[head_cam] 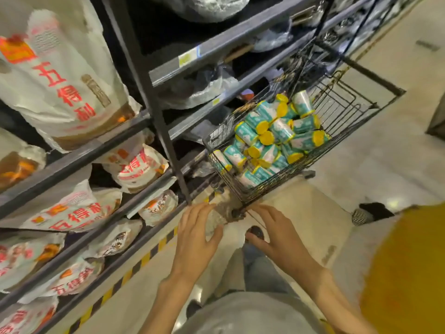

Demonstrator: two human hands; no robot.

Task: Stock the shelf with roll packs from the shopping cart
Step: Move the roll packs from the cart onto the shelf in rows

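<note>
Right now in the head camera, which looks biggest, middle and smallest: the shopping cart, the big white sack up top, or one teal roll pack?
1. Shopping cart
2. Big white sack, near the camera, so unsure
3. Teal roll pack

Wire cart full w/ teal-yellow roll packs; shelf tiers hold white printed bags.
</note>
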